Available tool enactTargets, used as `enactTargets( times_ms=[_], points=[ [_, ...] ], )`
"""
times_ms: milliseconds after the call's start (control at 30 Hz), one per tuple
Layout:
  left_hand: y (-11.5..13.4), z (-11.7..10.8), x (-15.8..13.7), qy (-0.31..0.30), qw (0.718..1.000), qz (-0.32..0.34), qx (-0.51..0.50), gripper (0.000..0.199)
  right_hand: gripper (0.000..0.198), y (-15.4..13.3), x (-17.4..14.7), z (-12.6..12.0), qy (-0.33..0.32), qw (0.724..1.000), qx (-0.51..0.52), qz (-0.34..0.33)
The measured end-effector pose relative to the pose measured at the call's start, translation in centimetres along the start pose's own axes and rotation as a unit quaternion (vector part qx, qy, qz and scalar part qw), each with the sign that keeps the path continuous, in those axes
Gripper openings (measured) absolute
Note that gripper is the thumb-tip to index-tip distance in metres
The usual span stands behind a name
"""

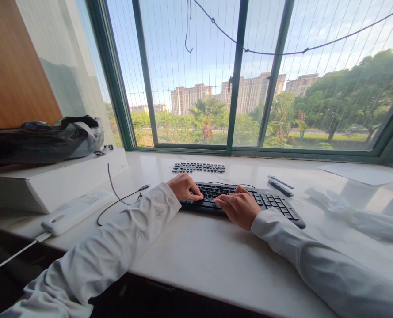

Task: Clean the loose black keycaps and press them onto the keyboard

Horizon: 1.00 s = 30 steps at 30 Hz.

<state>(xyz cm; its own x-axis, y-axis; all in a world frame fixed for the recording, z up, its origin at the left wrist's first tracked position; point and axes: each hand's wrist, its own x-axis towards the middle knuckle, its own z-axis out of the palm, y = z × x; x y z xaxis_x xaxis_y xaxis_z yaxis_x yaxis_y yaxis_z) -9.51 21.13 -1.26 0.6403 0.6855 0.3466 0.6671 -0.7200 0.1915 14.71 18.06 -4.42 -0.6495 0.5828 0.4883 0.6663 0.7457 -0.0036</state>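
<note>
A black keyboard (277, 204) lies on the white stone counter, slightly slanted. Its number pad carries keys, while much of the main section shows bare key sockets. My left hand (184, 187) bends over the keyboard's left part, thumb and fingertips pinched together at its lower rows; anything between them is too small to make out. From the right, my right hand (240, 206) rests over the middle of the keyboard, fingers stretched toward the lower row near the left hand. Behind the keyboard, loose black keycaps (199, 167) lie in rows on the counter.
Pens (280, 185) and crumpled clear plastic (352, 210) lie to the right, with a paper sheet (360, 173) behind. On the left are a black cable (125, 198), a white power strip (77, 212) and a white box (53, 176) bearing a helmet-like object (80, 134). Windows (196, 110) rise behind.
</note>
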Motion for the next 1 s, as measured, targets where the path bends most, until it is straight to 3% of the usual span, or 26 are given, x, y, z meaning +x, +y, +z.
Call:
enactTargets(
  times_ms=[433, 767, 1000],
  points=[
    [0.1, -0.1, 0.1, -0.024, 0.999, 0.004, 0.031, 0.020, 0.043, -0.2, 0.0, -0.3, -0.012, 1.000, -0.014, -0.001],
    [3.9, -1.2, -0.3, -0.023, 0.971, 0.052, 0.232, 0.024, 0.041, -0.3, 0.1, -0.1, -0.019, 0.999, -0.038, -0.001],
    [4.6, -0.7, 0.0, -0.036, 0.955, 0.051, 0.290, 0.031, 0.041, -0.3, 0.1, -0.1, -0.022, 0.999, -0.049, 0.000]
  ],
)
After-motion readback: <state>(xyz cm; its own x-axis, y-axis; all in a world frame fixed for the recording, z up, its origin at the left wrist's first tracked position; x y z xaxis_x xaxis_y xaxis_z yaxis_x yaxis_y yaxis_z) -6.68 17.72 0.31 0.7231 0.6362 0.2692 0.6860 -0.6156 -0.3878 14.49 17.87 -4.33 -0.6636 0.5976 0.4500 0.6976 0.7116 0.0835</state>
